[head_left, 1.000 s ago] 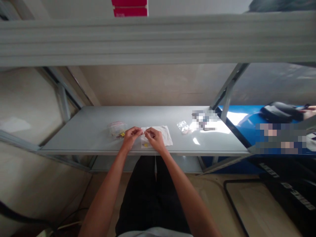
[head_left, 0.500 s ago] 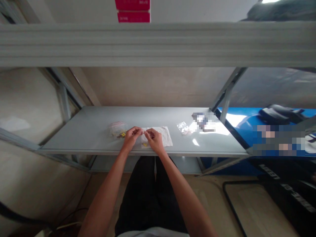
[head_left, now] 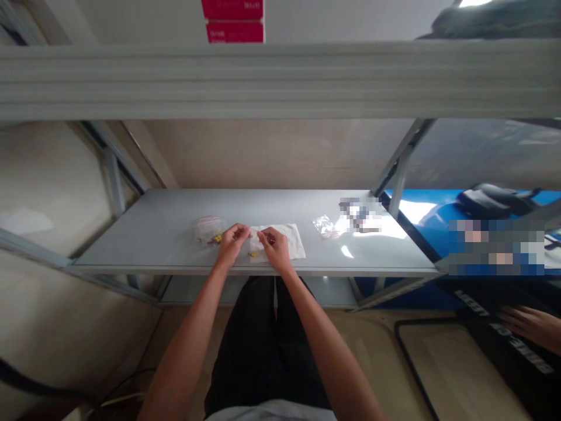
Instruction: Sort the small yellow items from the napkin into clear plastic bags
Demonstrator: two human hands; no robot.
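Observation:
My left hand [head_left: 231, 241] and my right hand [head_left: 274, 245] meet over a white cloth [head_left: 291, 239] at the front of a grey metal shelf [head_left: 263, 207]. Both hands have their fingers pinched together, on something too small to make out. A small yellow piece [head_left: 253, 254] lies on the cloth between the hands. Just left of my left hand lies a clear bag with a red strip [head_left: 207, 227], holding small yellow bits.
A second small clear bag [head_left: 325, 225] lies further right on the shelf. A shelf beam [head_left: 280, 79] crosses overhead, and a slanted strut [head_left: 401, 166] stands at the right. Another person's hand [head_left: 528, 324] shows at lower right above a black case.
My hands have drawn slightly apart, and the yellow piece now shows between them. Another person's hand has come into view at lower right.

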